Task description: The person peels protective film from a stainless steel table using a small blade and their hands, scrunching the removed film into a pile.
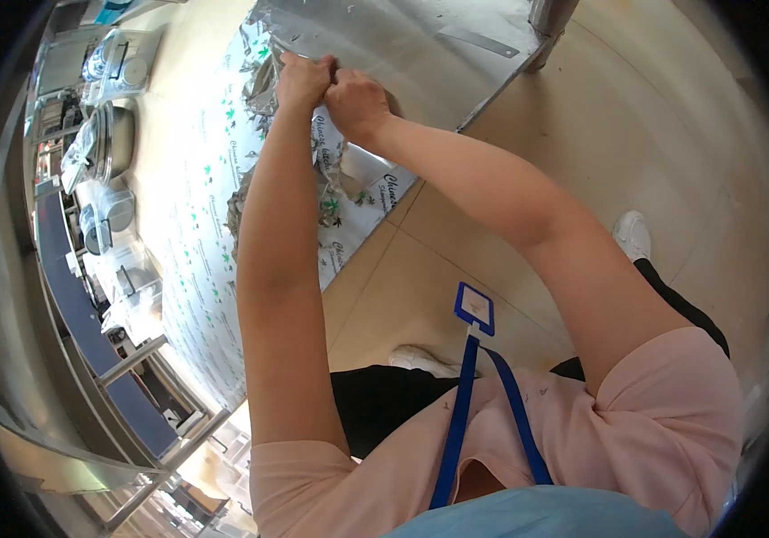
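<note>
Both hands are closed side by side near the top, at the torn edge between printed foil-like film (192, 242) and a bare metal surface (393, 36). My left hand (304, 82) grips the crumpled silver film beside it. Just to its right, my right hand (358, 106) is also closed at this torn edge; its fingertips and what they pinch are hidden. White film with green marks and black lettering spreads below and left of the hands. Wrinkled, torn pieces lie around my left forearm.
A flat metal strip (479, 41) lies near the metal surface's corner. Clear containers (120, 63) and metal pans (116, 139) stand at the left, beside metal rails (133, 360). Tiled floor (420, 260) and white shoes (633, 235) show below. A blue-framed badge (475, 308) hangs from a lanyard.
</note>
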A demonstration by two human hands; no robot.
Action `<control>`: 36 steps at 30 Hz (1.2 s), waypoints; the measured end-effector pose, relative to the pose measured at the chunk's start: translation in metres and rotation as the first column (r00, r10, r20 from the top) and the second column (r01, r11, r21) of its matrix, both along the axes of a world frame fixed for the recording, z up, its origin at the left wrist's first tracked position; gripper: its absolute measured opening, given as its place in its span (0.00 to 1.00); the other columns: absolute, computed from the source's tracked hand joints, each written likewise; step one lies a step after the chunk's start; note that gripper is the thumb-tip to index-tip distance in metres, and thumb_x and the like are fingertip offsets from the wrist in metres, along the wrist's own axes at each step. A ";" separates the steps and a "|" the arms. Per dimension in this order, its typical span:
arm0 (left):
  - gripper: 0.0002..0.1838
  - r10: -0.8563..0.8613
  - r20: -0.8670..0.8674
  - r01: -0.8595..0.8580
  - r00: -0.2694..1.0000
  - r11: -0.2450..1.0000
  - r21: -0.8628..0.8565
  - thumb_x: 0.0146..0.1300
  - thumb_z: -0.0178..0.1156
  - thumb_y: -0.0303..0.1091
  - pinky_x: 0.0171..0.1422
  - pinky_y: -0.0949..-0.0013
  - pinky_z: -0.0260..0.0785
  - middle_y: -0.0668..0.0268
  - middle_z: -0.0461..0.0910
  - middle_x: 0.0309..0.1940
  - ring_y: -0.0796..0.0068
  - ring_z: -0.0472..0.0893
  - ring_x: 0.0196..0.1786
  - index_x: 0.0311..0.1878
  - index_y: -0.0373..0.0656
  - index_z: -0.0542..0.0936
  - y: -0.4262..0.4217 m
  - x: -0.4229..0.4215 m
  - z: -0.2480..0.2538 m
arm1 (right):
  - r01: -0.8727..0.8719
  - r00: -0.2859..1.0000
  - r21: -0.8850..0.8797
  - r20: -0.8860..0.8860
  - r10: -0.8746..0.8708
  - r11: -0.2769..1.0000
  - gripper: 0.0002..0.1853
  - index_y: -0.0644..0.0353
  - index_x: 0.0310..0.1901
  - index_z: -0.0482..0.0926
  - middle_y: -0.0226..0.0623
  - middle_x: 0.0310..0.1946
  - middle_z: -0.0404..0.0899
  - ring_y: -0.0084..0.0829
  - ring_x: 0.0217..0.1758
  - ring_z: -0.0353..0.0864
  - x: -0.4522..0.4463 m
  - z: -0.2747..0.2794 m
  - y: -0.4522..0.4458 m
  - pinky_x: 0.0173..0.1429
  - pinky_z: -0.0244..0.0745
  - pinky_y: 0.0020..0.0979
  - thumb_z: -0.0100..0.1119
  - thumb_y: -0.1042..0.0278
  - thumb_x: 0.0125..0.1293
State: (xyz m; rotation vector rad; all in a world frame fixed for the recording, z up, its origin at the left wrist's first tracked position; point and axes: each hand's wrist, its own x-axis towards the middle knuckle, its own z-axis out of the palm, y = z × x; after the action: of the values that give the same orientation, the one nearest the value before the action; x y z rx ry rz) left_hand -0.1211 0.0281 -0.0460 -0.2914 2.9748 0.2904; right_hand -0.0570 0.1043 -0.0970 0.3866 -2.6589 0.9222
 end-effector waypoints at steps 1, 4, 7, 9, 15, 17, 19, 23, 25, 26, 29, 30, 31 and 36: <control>0.35 -0.004 -0.001 0.004 1.000 1.000 0.015 0.54 0.56 0.49 0.54 0.59 0.65 0.40 0.74 0.43 0.49 0.73 0.51 0.50 0.24 0.57 -0.006 -0.004 -0.005 | -0.003 1.000 -0.059 0.015 0.004 0.998 0.10 0.64 0.30 0.78 0.45 0.32 0.75 0.41 0.37 0.76 0.001 0.003 0.001 0.41 0.73 0.36 0.48 0.70 0.53; 0.27 -0.026 -0.133 0.055 0.991 0.975 0.215 0.53 0.54 0.35 0.51 0.62 0.66 0.41 0.74 0.42 0.50 0.75 0.47 0.51 0.28 0.59 -0.012 0.000 -0.003 | -0.008 0.995 -0.140 0.095 0.021 0.990 0.09 0.63 0.27 0.78 0.48 0.32 0.75 0.43 0.37 0.77 0.007 0.010 -0.002 0.42 0.73 0.37 0.47 0.70 0.52; 0.23 0.054 -0.164 0.023 0.985 0.901 0.434 0.52 0.52 0.28 0.47 0.62 0.67 0.46 0.74 0.36 0.56 0.76 0.42 0.51 0.30 0.61 -0.036 0.002 -0.008 | 0.015 1.000 -0.216 -0.015 -0.019 0.976 0.06 0.63 0.25 0.75 0.47 0.28 0.74 0.45 0.30 0.77 0.012 0.013 -0.012 0.36 0.74 0.39 0.48 0.75 0.50; 0.24 0.168 -0.050 -0.103 0.984 0.783 0.614 0.52 0.52 0.28 0.46 0.61 0.67 0.48 0.74 0.34 0.58 0.77 0.42 0.52 0.30 0.61 -0.043 0.013 0.005 | -0.021 1.000 -0.211 -0.001 0.021 0.977 0.06 0.63 0.24 0.75 0.47 0.28 0.74 0.44 0.33 0.77 0.015 0.012 -0.018 0.38 0.74 0.38 0.47 0.74 0.49; 0.31 0.121 -0.038 -0.115 0.992 0.983 0.144 0.54 0.55 0.45 0.52 0.58 0.65 0.43 0.74 0.38 0.51 0.75 0.47 0.52 0.29 0.59 -0.033 -0.002 0.010 | -0.059 0.998 -0.159 -0.015 0.058 0.985 0.05 0.64 0.24 0.75 0.46 0.29 0.74 0.41 0.35 0.76 0.018 0.010 -0.028 0.40 0.73 0.35 0.47 0.75 0.49; 0.34 0.077 -0.056 -0.079 0.995 0.996 -0.038 0.54 0.56 0.49 0.55 0.57 0.63 0.40 0.74 0.41 0.47 0.73 0.50 0.52 0.28 0.58 -0.019 0.000 0.008 | -0.051 0.998 -0.169 -0.052 0.043 0.984 0.04 0.64 0.24 0.74 0.45 0.28 0.74 0.41 0.34 0.76 0.018 0.007 -0.030 0.40 0.73 0.35 0.48 0.76 0.48; 0.35 0.040 -0.041 -0.042 0.998 0.997 -0.060 0.54 0.56 0.49 0.57 0.57 0.61 0.38 0.73 0.43 0.45 0.72 0.51 0.51 0.27 0.57 -0.011 0.000 0.004 | -0.055 0.998 -0.177 -0.046 0.048 0.983 0.05 0.64 0.25 0.74 0.46 0.29 0.74 0.41 0.36 0.75 0.018 0.006 -0.028 0.41 0.74 0.35 0.48 0.75 0.49; 0.26 0.061 -0.158 -0.046 0.986 0.994 0.100 0.56 0.53 0.35 0.55 0.57 0.63 0.39 0.73 0.42 0.44 0.73 0.49 0.53 0.30 0.57 -0.021 0.002 -0.005 | -0.074 0.996 -0.233 -0.068 0.059 0.970 0.04 0.63 0.24 0.74 0.46 0.29 0.73 0.41 0.35 0.75 0.024 0.005 -0.027 0.40 0.74 0.34 0.49 0.74 0.48; 0.24 0.014 -0.218 0.000 0.976 0.998 0.067 0.56 0.50 0.29 0.54 0.57 0.64 0.38 0.73 0.42 0.43 0.73 0.48 0.54 0.30 0.56 -0.030 0.005 -0.007 | -0.088 0.992 -0.239 -0.114 0.063 0.967 0.02 0.63 0.24 0.73 0.45 0.28 0.73 0.40 0.33 0.75 0.026 0.007 -0.027 0.38 0.74 0.34 0.49 0.76 0.47; 0.25 0.013 -0.223 0.005 0.975 0.997 0.080 0.56 0.50 0.29 0.54 0.57 0.64 0.38 0.73 0.42 0.43 0.73 0.48 0.54 0.30 0.56 -0.036 0.007 -0.005 | -0.103 0.990 -0.227 -0.119 0.078 0.968 0.03 0.62 0.24 0.73 0.44 0.28 0.73 0.39 0.33 0.75 0.028 0.010 -0.028 0.38 0.74 0.33 0.49 0.75 0.47; 0.25 -0.011 -0.261 0.035 0.965 0.995 0.088 0.56 0.51 0.29 0.52 0.57 0.65 0.37 0.72 0.42 0.43 0.74 0.47 0.54 0.29 0.56 -0.049 0.014 -0.004 | -0.125 0.989 -0.184 -0.104 0.107 0.975 0.06 0.63 0.24 0.75 0.44 0.28 0.74 0.39 0.35 0.75 0.034 0.012 -0.036 0.40 0.74 0.34 0.49 0.72 0.50; 0.25 0.010 -0.254 0.018 0.967 0.994 0.105 0.56 0.51 0.29 0.52 0.57 0.65 0.37 0.72 0.42 0.43 0.74 0.47 0.54 0.29 0.56 -0.049 0.017 -0.002 | -0.127 0.989 -0.164 -0.096 0.112 0.978 0.07 0.63 0.24 0.76 0.45 0.28 0.74 0.40 0.36 0.75 0.034 0.012 -0.037 0.41 0.74 0.34 0.48 0.71 0.51; 0.25 0.032 -0.246 -0.001 0.969 0.992 0.125 0.56 0.51 0.29 0.52 0.57 0.65 0.36 0.72 0.42 0.43 0.74 0.47 0.54 0.29 0.56 -0.048 0.018 -0.001 | -0.131 0.989 -0.164 -0.093 0.117 0.978 0.08 0.63 0.24 0.76 0.44 0.28 0.74 0.40 0.36 0.75 0.033 0.013 -0.038 0.42 0.73 0.34 0.48 0.71 0.51; 0.25 0.125 -0.223 -0.061 0.967 0.960 0.274 0.56 0.54 0.32 0.51 0.58 0.66 0.36 0.70 0.44 0.44 0.74 0.47 0.52 0.28 0.59 -0.055 0.017 -0.007 | -0.038 0.992 -0.073 -0.119 0.029 0.997 0.06 0.63 0.25 0.74 0.46 0.33 0.72 0.37 0.36 0.74 0.027 0.022 -0.025 0.41 0.71 0.30 0.49 0.71 0.51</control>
State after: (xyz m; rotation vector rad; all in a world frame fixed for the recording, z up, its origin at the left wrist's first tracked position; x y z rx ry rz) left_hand -0.1042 -0.0264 -0.0526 -0.3903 3.1057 0.7804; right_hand -0.0296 0.0790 -0.0747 0.4553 -2.5104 0.9746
